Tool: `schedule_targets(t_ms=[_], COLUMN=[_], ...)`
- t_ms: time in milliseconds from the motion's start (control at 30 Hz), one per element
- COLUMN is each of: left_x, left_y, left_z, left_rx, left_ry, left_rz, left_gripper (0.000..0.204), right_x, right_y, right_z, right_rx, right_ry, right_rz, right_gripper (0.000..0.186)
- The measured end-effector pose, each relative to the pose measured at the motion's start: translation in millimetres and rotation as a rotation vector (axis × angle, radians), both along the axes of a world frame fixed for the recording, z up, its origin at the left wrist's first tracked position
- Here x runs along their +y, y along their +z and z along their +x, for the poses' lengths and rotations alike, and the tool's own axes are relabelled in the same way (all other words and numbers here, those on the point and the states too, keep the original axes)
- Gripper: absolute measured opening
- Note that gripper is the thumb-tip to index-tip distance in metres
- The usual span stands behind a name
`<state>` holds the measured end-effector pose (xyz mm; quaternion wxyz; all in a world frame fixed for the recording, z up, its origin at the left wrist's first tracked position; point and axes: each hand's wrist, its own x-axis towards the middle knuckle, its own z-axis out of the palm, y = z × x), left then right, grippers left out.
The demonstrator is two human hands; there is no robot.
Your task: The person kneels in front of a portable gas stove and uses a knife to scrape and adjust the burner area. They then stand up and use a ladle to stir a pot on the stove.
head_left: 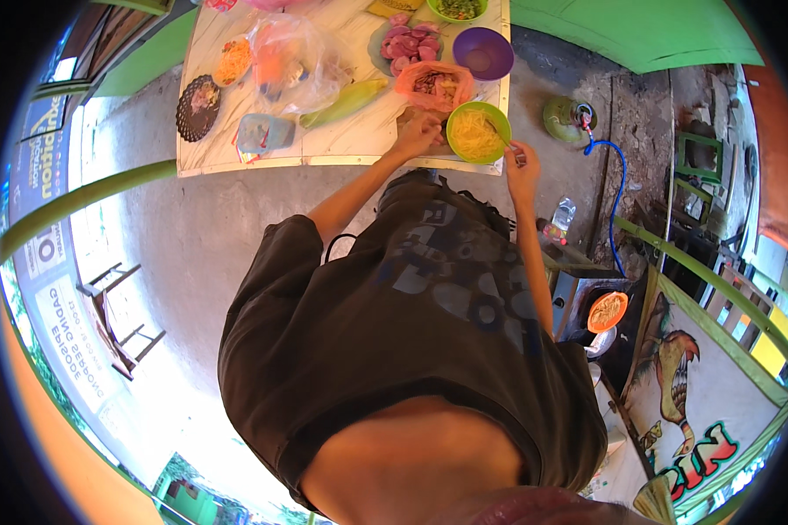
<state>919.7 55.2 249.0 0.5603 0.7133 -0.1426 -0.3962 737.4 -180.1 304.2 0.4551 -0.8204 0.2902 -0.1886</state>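
A green bowl with shredded yellow food in it sits at the near right corner of the table. The fingers of my right hand are closed on the handle of a spoon, whose other end rests in the yellow food. Just left of the bowl, my left hand hovers low over a brownish flat thing I cannot make out. Its fingers are loosely bent and apart, with nothing visible in them. Beyond the bowl stands an orange plastic bag with pieces of brown and pale food.
Farther back on the table are a purple bowl, sliced pinkish food and a clear plastic bag. A plastic tub and a dark woven basket stand left. A green gas cylinder with a blue hose stands right.
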Motion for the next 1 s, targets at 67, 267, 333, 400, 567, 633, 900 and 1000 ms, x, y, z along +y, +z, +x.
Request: schedule_targets(t_ms=[67, 267, 333, 400, 567, 633, 900, 1000], left_x=[8.4, 50.8, 57.8, 52.9, 37.0, 4.7, -23.3, -60.2], left_y=[2.4, 3.9, 2.7, 5.3, -1.3, -1.2, -50.3, -57.6], left_z=[14.4, 72.6, 88.2, 101.5, 159.3, 199.3, 329.9, 337.9], left_rx=[-0.186, -0.761, -0.856, -0.873, -0.805, -0.783, -0.605, -0.363], left_ry=[0.174, 0.489, 0.529, 0.518, 0.569, 0.563, 0.502, 0.592], left_rz=[-0.041, 0.123, 0.143, 0.124, 0.095, 0.15, 0.668, 0.711], left_gripper=[0.025, 0.017, 0.017, 0.016, 0.017, 0.022, 0.04, 0.041], right_x=[-8.6, -1.7, 0.0, -4.9, -40.1, -48.4, 33.4, 64.0], right_y=[-0.2, -3.0, 5.1, -2.3, -73.9, -114.1, -105.9, -86.3], right_z=[-17.7, -44.6, -49.3, -63.0, -155.5, -215.9, -374.1, -411.8], right_rx=[0.049, 0.062, 0.062, 0.031, 0.289, 0.417, 0.723, 0.815], right_ry=[0.0, 0.043, -0.003, -0.098, -0.118, -0.222, -0.393, -0.451], right_rz=[0.156, 0.295, 0.338, 0.423, 0.375, 0.498, 0.744, 0.745], right_gripper=[0.026, 0.033, 0.033, 0.034, 0.061, 0.064, 0.039, 0.04])
